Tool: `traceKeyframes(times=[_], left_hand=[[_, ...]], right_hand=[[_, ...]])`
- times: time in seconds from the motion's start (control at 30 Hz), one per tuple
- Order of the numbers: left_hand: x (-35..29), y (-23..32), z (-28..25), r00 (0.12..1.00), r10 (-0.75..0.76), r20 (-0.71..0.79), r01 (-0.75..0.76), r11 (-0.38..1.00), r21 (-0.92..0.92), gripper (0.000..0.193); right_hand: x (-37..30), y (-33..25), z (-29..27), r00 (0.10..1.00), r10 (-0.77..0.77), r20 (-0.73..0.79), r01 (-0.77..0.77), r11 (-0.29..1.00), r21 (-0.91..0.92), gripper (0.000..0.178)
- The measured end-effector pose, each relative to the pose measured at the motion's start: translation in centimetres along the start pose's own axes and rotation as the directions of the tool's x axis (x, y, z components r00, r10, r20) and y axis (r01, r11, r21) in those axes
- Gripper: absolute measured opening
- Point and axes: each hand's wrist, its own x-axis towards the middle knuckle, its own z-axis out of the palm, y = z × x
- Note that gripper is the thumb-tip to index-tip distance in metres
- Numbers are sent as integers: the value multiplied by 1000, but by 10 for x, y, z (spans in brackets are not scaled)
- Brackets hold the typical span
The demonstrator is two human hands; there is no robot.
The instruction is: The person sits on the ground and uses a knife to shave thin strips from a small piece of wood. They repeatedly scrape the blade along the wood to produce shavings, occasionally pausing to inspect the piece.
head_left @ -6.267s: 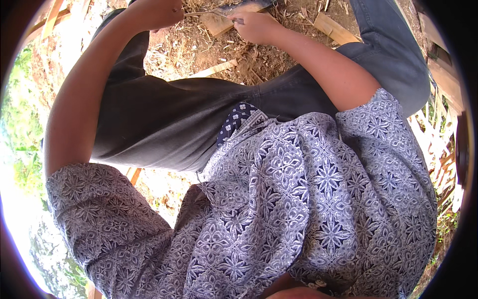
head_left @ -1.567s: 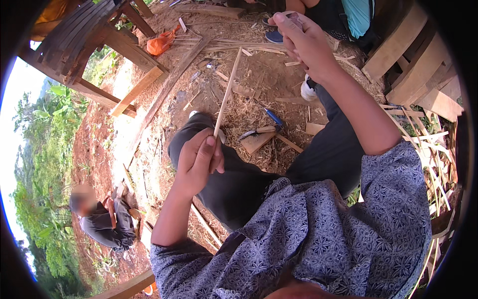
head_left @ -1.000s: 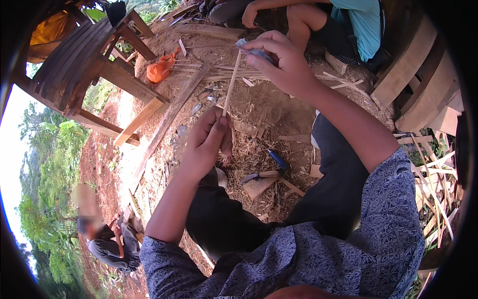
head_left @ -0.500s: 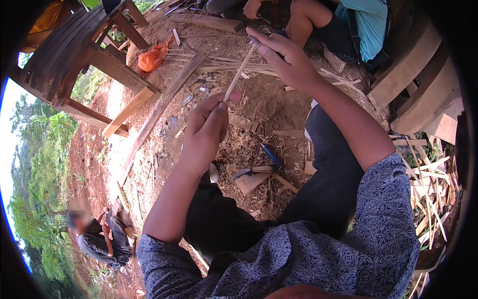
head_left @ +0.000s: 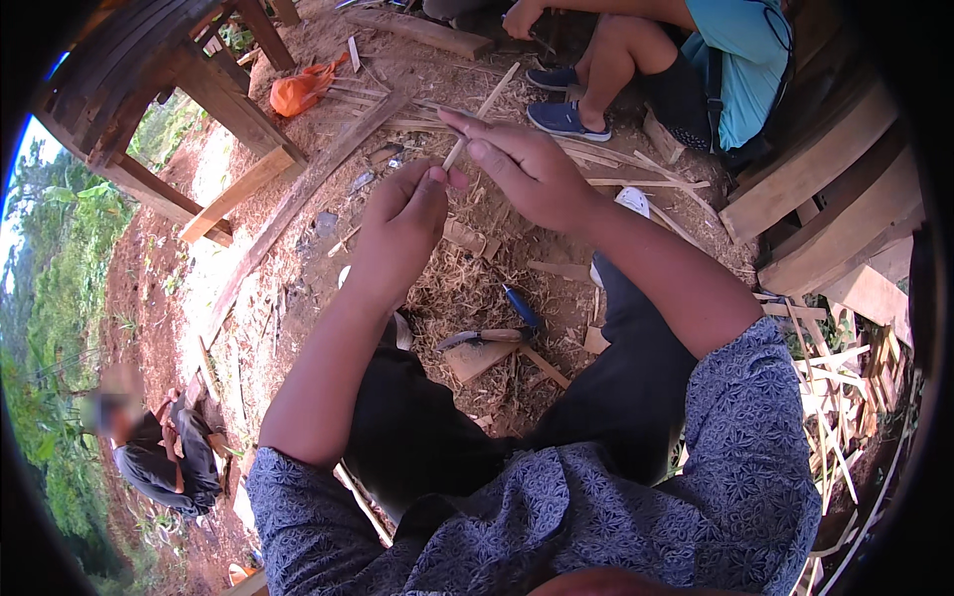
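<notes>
My left hand (head_left: 405,214) is closed round the near end of a thin pale wooden stick (head_left: 497,91), its thumb laid along it. Just above, my right hand (head_left: 532,177) closes on the same stick, index finger stretched across it and thumb pressed close. The stick's far end juts out beyond the fingers, tilted up to the right. Whether a small piece also sits between my right fingers is hidden now. Below my hands, on the ground between my legs, lie a blue-handled tool (head_left: 520,307) and a knife (head_left: 485,338) resting on a wood block (head_left: 475,364).
Shavings and loose strips cover the soil. A long plank (head_left: 288,219) runs along the left, near a wooden bench (head_left: 214,89) and an orange bag (head_left: 296,94). A person in turquoise (head_left: 735,70) sits ahead right; another person (head_left: 164,457) sits at left. Stacked planks (head_left: 825,209) stand at right.
My right hand has slid down the stick from its far tip to close by my left hand, baring the far end. The view has shifted slightly, and the turquoise-clad person's shoes now show.
</notes>
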Motion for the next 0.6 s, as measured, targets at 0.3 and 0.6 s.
traceKeyframes(times=[0.3, 0.6], left_hand=[[-1, 5, 2, 999, 43, 28, -44, 999, 32, 29], [-1, 6, -3, 997, 78, -7, -77, 992, 96, 28]], right_hand=[[7, 2, -14, 999, 52, -5, -52, 999, 6, 43], [14, -9, -14, 984, 124, 129, -133, 989, 59, 45]])
